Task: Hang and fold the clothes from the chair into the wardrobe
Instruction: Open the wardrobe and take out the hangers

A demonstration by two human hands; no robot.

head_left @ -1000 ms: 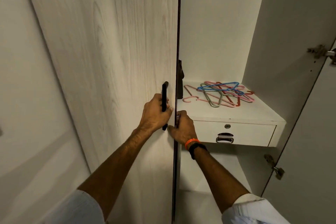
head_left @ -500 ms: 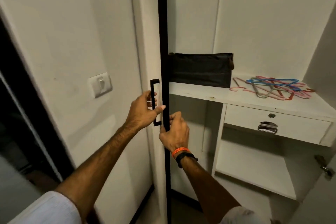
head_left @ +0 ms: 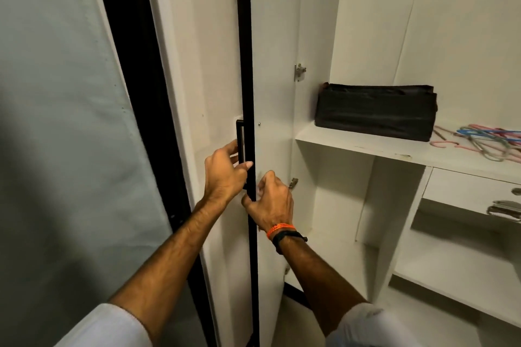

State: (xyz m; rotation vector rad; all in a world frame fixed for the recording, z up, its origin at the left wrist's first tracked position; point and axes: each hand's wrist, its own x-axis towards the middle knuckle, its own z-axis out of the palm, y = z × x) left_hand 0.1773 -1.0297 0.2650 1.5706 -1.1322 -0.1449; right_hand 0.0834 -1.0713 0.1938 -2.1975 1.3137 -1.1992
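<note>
The left wardrobe door [head_left: 275, 70] stands swung wide open, seen nearly edge-on with its black edge strip. My left hand [head_left: 224, 175] grips the black door handle [head_left: 240, 141] on the door's outer face. My right hand [head_left: 270, 200] holds the door's black edge just below, fingers curled round it. Inside the wardrobe, a pile of coloured plastic hangers [head_left: 485, 141] lies on the white shelf [head_left: 361, 146]. No clothes or chair are in view.
A black fabric bag [head_left: 375, 110] sits on the shelf left of the hangers. A drawer [head_left: 468, 194] with a metal pull is under the shelf at right, with open compartments below. A dark door frame [head_left: 141, 110] and a pale wall lie to the left.
The left door has swung further open, now showing its inner face and hinges. Both hands kept their hold on the handle and edge. The view has shifted left.
</note>
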